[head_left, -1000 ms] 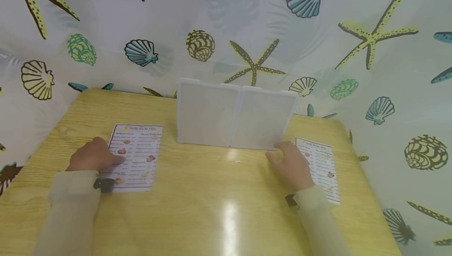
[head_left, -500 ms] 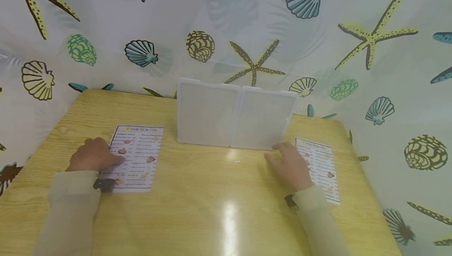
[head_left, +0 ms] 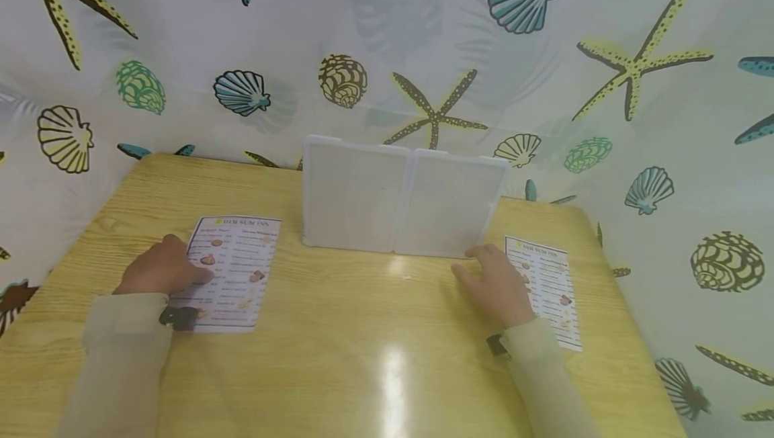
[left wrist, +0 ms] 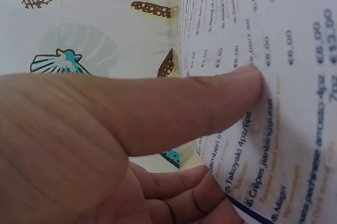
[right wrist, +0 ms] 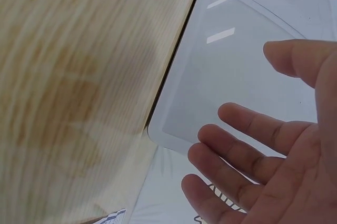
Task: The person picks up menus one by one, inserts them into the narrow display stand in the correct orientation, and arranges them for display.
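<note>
My left hand [head_left: 160,267] pinches the left edge of a printed Dim Sum Inn menu [head_left: 242,270]. In the left wrist view, the thumb [left wrist: 210,95] presses on the printed face and the fingers [left wrist: 179,197] curl behind the edge; the sheet bows there. At the back of the table stands a white two-panel folder [head_left: 357,196], unfolded and upright, with a pale rim round each panel. My right hand [head_left: 498,287] is near the folder's lower right corner, its fingers spread and relaxed with nothing in them, as the right wrist view shows.
A second, matching menu [head_left: 553,297] lies flat on the right, partly covered by my right hand. The light wooden table [head_left: 320,357] ends at a white cloth [head_left: 284,21] printed with shells and starfish. A tiny white scrap [head_left: 406,277] lies before the folder.
The left menu has shifted slightly toward me and its top edge now bows a little. My right hand has drifted a touch left. The folder has stayed put.
</note>
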Demonstrator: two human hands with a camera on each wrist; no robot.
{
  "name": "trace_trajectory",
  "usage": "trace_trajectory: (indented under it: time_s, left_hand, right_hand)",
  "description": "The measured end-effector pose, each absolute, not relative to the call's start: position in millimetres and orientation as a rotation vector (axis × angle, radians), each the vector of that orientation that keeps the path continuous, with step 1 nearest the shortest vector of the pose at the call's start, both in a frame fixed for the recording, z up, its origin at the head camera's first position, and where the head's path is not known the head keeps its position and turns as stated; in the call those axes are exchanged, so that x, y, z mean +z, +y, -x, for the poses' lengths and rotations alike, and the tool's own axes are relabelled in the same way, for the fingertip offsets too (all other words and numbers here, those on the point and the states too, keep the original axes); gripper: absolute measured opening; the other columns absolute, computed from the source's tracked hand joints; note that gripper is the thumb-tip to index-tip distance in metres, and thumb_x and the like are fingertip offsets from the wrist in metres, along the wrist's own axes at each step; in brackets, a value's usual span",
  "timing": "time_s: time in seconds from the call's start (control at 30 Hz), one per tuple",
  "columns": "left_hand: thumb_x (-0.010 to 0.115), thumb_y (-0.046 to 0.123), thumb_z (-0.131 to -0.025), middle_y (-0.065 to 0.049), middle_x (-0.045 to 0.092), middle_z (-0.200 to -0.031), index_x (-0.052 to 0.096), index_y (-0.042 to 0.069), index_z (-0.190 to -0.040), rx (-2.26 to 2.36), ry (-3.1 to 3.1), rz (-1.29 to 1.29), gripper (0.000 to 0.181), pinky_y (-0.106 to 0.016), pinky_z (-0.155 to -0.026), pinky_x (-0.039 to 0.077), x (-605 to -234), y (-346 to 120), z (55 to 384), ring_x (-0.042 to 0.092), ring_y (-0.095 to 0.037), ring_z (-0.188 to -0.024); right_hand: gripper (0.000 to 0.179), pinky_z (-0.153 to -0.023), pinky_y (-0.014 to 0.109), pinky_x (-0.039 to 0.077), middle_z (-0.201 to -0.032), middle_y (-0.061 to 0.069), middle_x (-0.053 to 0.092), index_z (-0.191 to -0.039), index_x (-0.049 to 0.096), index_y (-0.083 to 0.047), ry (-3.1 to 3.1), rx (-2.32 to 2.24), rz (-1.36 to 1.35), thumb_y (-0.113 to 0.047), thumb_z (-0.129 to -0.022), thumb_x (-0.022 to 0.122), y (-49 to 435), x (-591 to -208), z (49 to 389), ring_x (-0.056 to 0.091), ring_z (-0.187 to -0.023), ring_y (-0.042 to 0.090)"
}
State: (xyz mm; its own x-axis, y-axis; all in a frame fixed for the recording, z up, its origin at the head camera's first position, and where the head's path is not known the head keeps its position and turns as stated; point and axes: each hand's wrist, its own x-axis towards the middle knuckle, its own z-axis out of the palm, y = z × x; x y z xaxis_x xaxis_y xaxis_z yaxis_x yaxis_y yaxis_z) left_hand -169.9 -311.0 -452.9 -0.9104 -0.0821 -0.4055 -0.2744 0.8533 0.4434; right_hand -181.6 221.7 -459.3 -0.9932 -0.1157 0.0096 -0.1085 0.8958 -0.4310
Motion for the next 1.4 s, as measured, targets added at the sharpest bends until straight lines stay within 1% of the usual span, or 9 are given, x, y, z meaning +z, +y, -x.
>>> trace_trajectory:
  time_s: [0.1, 0.3, 0.53, 0.73, 0.9, 1.0, 1.07, 1.2, 1.4]
  left_hand:
    - [0.075, 0.024, -0.088, -0.027, 0.055, -0.090, 0.046, -0.022, -0.112, 0.696, 2.674, 0.248, 0.060, -0.039, -0.056, 0.049, -454, -311, 170, 0.058, -0.035, -0.072]
    - [0.076, 0.027, -0.088, -0.036, 0.043, -0.100, 0.037, -0.027, -0.123, 0.653, 2.711, 0.250, 0.076, -0.043, -0.058, 0.049, -455, -312, 170, 0.055, -0.042, -0.078]
    - [0.075, 0.025, -0.091, -0.029, 0.057, -0.091, 0.025, -0.026, -0.130, 0.703, 2.663, 0.288, 0.081, -0.038, -0.057, 0.050, -454, -311, 168, 0.062, -0.037, -0.074]
    - [0.076, 0.024, -0.090, -0.031, 0.059, -0.091, 0.022, -0.026, -0.133, 0.716, 2.661, 0.317, 0.086, -0.039, -0.057, 0.051, -455, -310, 168, 0.063, -0.038, -0.074]
    - [0.076, 0.017, -0.090, -0.031, 0.063, -0.098, 0.039, -0.024, -0.131, 0.756, 2.673, 0.264, 0.069, -0.038, -0.058, 0.051, -456, -310, 169, 0.064, -0.035, -0.076]
    - [0.068, 0.012, -0.094, -0.027, 0.065, -0.092, 0.050, -0.021, -0.122, 0.746, 2.700, 0.235, 0.047, -0.037, -0.057, 0.050, -456, -311, 167, 0.063, -0.033, -0.074]
    - [0.061, 0.011, -0.097, -0.024, 0.064, -0.087, 0.053, -0.021, -0.118, 0.731, 2.719, 0.239, 0.039, -0.037, -0.057, 0.048, -455, -312, 166, 0.060, -0.032, -0.072]
    - [0.051, 0.011, -0.101, -0.021, 0.061, -0.083, 0.055, -0.019, -0.116, 0.707, 2.779, 0.253, 0.034, -0.038, -0.057, 0.045, -451, -311, 165, 0.057, -0.031, -0.070]
    - [0.054, 0.013, -0.102, -0.023, 0.063, -0.088, 0.055, -0.018, -0.118, 0.709, 2.833, 0.288, 0.035, -0.040, -0.060, 0.044, -445, -308, 165, 0.057, -0.032, -0.073]
  right_hand:
    - [0.051, -0.106, 0.052, 0.049, -0.136, 0.012, 0.061, -0.131, 0.064, -0.008, 3.033, -0.700, 0.179, -0.047, -0.100, 0.061, 221, -459, 181, 0.056, -0.128, 0.033]
    - [0.050, -0.106, 0.052, 0.048, -0.136, 0.013, 0.061, -0.131, 0.065, -0.006, 3.034, -0.711, 0.191, -0.046, -0.100, 0.062, 221, -459, 180, 0.056, -0.128, 0.033]
    - [0.049, -0.106, 0.051, 0.049, -0.134, 0.012, 0.062, -0.129, 0.065, -0.006, 3.037, -0.725, 0.197, -0.045, -0.099, 0.062, 221, -458, 179, 0.057, -0.127, 0.032]
    - [0.049, -0.106, 0.051, 0.048, -0.134, 0.012, 0.062, -0.129, 0.066, -0.005, 3.034, -0.723, 0.213, -0.045, -0.100, 0.061, 220, -458, 179, 0.057, -0.127, 0.033]
    - [0.049, -0.106, 0.051, 0.048, -0.133, 0.012, 0.062, -0.129, 0.066, -0.005, 3.042, -0.715, 0.213, -0.045, -0.100, 0.062, 220, -460, 180, 0.058, -0.127, 0.033]
    - [0.048, -0.106, 0.051, 0.048, -0.133, 0.012, 0.063, -0.128, 0.066, -0.005, 3.051, -0.707, 0.223, -0.044, -0.100, 0.062, 220, -461, 180, 0.058, -0.126, 0.033]
    - [0.047, -0.106, 0.051, 0.048, -0.132, 0.013, 0.063, -0.127, 0.067, -0.005, 3.055, -0.706, 0.228, -0.043, -0.100, 0.062, 219, -462, 181, 0.058, -0.125, 0.033]
    - [0.046, -0.106, 0.050, 0.049, -0.130, 0.013, 0.064, -0.126, 0.068, -0.005, 3.054, -0.701, 0.234, -0.043, -0.099, 0.063, 219, -462, 181, 0.059, -0.124, 0.033]
    - [0.047, -0.106, 0.051, 0.048, -0.130, 0.013, 0.065, -0.126, 0.067, -0.005, 3.040, -0.693, 0.236, -0.043, -0.100, 0.062, 218, -464, 180, 0.059, -0.124, 0.033]
